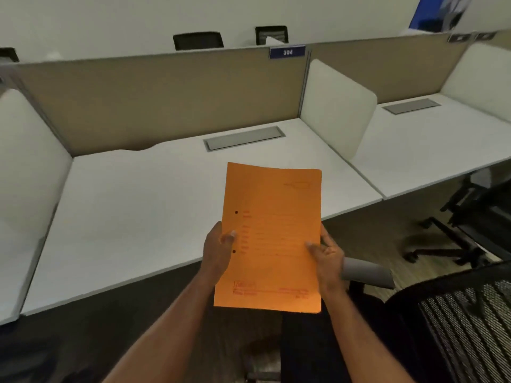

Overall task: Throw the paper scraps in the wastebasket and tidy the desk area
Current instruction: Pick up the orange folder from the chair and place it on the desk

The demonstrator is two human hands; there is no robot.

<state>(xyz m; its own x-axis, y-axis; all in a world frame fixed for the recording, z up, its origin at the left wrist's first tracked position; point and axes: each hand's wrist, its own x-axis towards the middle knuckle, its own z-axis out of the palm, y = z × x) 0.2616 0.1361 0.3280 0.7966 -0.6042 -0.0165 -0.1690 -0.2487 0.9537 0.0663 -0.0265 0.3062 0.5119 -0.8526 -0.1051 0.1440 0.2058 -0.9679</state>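
An orange paper folder [272, 236] with two punched holes and faint red print is held upright above the front edge of the white desk [132, 217]. My left hand [218, 250] grips its left edge, thumb on the front. Gripping the right edge is my right hand [326, 258], thumb also on the front. No wastebasket or paper scraps show in this view.
A black mesh office chair [459, 327] with a grey armrest [365, 272] stands at lower right. A grey cable hatch [244, 138] sits at the desk's back, below a tan partition [166, 100] labelled 304. White side dividers [334, 109] separate neighbouring desks.
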